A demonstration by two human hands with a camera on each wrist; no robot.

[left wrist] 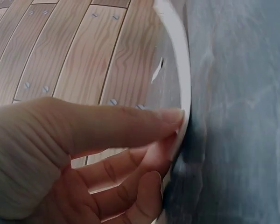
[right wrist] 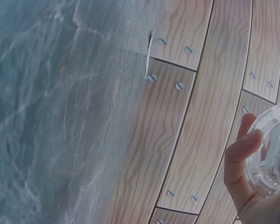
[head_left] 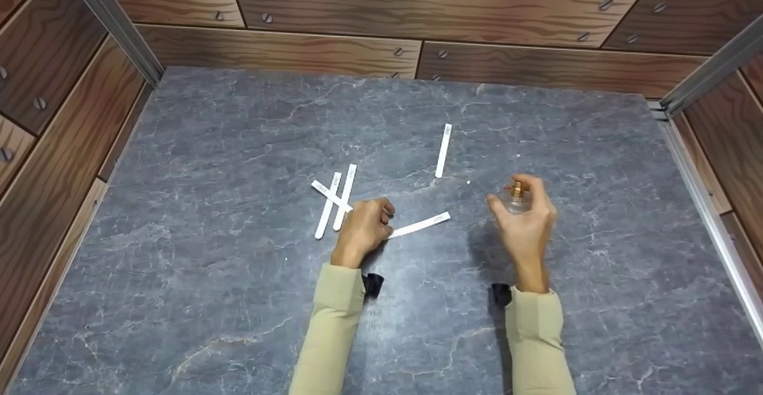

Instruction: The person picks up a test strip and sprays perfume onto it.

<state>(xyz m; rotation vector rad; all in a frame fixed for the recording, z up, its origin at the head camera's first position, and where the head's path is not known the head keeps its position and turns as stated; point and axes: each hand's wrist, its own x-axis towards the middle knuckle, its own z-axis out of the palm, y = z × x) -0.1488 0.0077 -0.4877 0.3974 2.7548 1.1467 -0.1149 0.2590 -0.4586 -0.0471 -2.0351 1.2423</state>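
Two hands work over a grey marble table, each one holding a thing.

Left hand pinches one end of a white paper strip between thumb and fingers; the strip runs out to the right of this hand, toward the other hand. Right hand is curled around a small clear glass bottle with a gold top, holding it above the table. Three more white strips lie crossed just beyond the left hand, and another strip lies alone, farther out between both hands.
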